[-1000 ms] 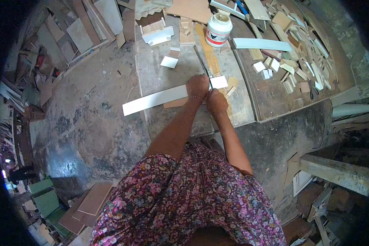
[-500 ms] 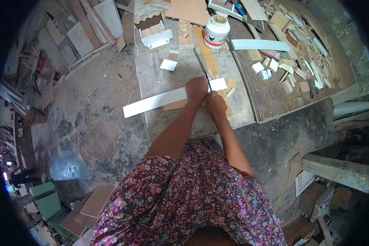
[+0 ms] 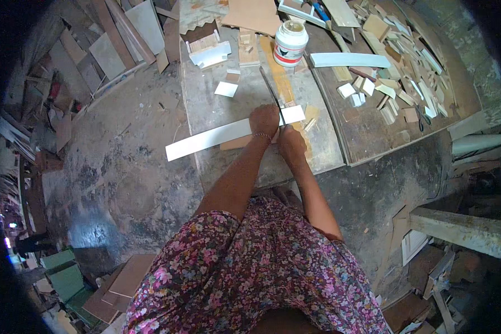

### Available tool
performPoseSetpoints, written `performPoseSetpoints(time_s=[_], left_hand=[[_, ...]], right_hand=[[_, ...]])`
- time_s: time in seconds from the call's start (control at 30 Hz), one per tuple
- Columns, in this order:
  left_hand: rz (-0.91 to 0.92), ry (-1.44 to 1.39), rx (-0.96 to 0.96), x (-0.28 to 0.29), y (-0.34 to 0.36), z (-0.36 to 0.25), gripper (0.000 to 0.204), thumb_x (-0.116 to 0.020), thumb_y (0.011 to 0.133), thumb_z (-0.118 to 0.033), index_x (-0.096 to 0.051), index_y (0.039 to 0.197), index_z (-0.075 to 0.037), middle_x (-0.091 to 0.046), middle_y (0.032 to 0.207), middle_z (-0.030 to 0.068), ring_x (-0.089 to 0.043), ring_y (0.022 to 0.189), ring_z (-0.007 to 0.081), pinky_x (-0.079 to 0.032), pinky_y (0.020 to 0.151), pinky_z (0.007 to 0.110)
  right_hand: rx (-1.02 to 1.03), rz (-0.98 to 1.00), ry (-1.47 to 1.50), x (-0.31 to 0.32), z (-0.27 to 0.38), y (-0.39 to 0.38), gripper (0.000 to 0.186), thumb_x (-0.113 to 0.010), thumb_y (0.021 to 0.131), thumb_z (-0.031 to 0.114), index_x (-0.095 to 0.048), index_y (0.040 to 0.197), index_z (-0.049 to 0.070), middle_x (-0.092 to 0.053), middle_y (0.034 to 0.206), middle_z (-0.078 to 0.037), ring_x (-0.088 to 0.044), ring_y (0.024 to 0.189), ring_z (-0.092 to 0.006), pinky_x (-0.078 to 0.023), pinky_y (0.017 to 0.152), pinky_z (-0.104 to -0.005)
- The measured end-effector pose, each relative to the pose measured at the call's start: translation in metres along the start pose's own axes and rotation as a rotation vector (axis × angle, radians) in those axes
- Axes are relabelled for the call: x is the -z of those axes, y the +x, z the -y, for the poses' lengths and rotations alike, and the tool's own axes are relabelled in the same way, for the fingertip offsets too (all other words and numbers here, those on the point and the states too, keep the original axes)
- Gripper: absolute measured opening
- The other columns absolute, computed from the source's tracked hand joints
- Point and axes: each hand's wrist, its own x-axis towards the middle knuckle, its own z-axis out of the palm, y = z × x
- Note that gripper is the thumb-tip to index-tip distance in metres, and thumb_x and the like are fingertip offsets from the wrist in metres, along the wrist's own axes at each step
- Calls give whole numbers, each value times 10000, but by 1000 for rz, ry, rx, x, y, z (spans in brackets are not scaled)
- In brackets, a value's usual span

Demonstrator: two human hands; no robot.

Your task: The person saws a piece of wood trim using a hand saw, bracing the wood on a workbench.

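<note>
A long white strip [image 3: 209, 141] lies slantwise across the near part of the workbench, its left end jutting past the bench edge. My left hand [image 3: 264, 119] is closed over the strip and presses it down near its right end. Just right of it, my right hand [image 3: 291, 141] is a fist around the near end of a thin dark saw [image 3: 270, 87], whose handle is hidden. The blade crosses the strip between my hands and points away from me. Beyond it the strip's short white end [image 3: 293, 114] shows. A brown wooden piece [image 3: 235, 142] lies partly under the strip.
An open white glue tub [image 3: 290, 49] stands behind my hands. Small white-faced offcuts [image 3: 226, 89] and a little white wooden assembly [image 3: 210, 54] lie at the back left. To the right, a curved white piece [image 3: 350, 60], scissors [image 3: 423, 121] and heaped wood scraps [image 3: 398, 83] cover the adjoining board.
The whole view has shifted slightly, so things appear a little further left. My hands, the saw and the strip keep nearly the same places relative to each other.
</note>
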Motion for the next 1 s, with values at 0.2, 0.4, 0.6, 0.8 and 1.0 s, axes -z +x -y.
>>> performPoseSetpoints(time_s=[0.2, 0.4, 0.6, 0.8, 1.0], left_hand=[[68, 1, 33, 16, -2, -9, 292, -379, 791, -220, -616, 722, -65, -605, 722, 130, -593, 700, 276, -467, 635, 397], [17, -9, 6, 4, -1, -1, 309, -369, 799, -225, -616, 712, -60, -605, 724, 131, -595, 696, 276, -472, 637, 397], [19, -19, 22, 2, 1, -2, 330, -360, 805, -241, -612, 694, -61, -605, 724, 136, -594, 699, 280, -469, 635, 402], [68, 27, 22, 5, 1, -3, 335, -359, 809, -238, -616, 692, -59, -606, 722, 135, -595, 689, 277, -468, 642, 394], [19, -59, 87, 5, 1, -5, 339, -370, 804, -245, -625, 683, -56, -610, 720, 137, -600, 699, 271, -471, 642, 384]], right_hand=[[44, -55, -12, -3, -5, 0, 343, -347, 841, 244, -542, 774, -30, -578, 759, -242, -576, 749, -370, -454, 647, -437], [24, -7, 51, 7, 4, -8, 283, -369, 814, 189, -542, 787, -33, -577, 759, -240, -573, 761, -373, -450, 651, -442], [-11, 100, -9, 5, 4, 8, 281, -366, 814, 188, -546, 818, -28, -583, 833, -230, -577, 810, -359, -454, 691, -432], [-21, 116, -15, 0, 0, 8, 294, -368, 813, 215, -555, 841, -10, -584, 868, -218, -574, 835, -349, -457, 694, -424], [18, 79, 3, 3, -1, 3, 362, -315, 866, 272, -519, 858, -28, -577, 774, -247, -572, 768, -381, -441, 677, -446]])
